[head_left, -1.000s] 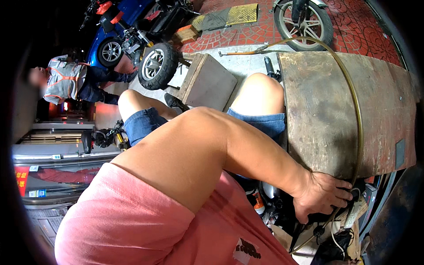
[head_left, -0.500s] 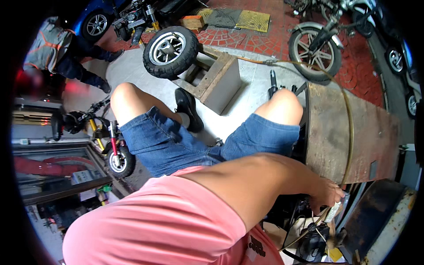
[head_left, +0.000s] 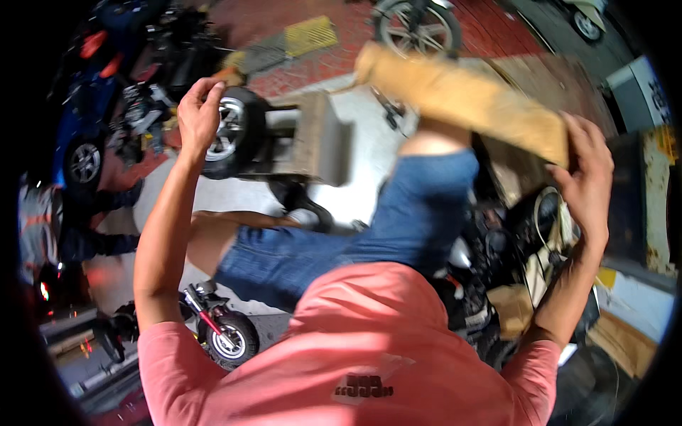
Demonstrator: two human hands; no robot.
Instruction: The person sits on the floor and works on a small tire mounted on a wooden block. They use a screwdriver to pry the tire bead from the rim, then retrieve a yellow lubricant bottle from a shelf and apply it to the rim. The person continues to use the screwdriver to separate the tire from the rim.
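Stretched forward on the right, my right hand point(head_left: 586, 167) grips one end of a long, flat, yellow-brown strip point(head_left: 469, 96). Motion blurs the strip, and its material cannot be made out. It crosses above my right knee and partly covers a wooden board point(head_left: 550, 78). My left hand point(head_left: 200, 117) is raised on the left, over the edge of a small fat-tyred wheel point(head_left: 249, 135). Its fingers are curled with thumb and forefinger close together; anything between them is too small to see. That wheel rests against a wooden-framed box stand point(head_left: 312, 135) on the pale floor.
A motorbike's front wheel point(head_left: 419, 28) stands beyond the strip. Cables, a cardboard piece point(head_left: 511, 310) and dark parts crowd my right side. Near my left elbow is a small bike wheel with a red fork point(head_left: 206, 316). A person in a grey vest point(head_left: 39, 227) is at the far left.
My left arm, which reached across to the clutter on the right, has swung back to the left and up. My right hand has come into view with the yellow-brown strip. The view has turned.
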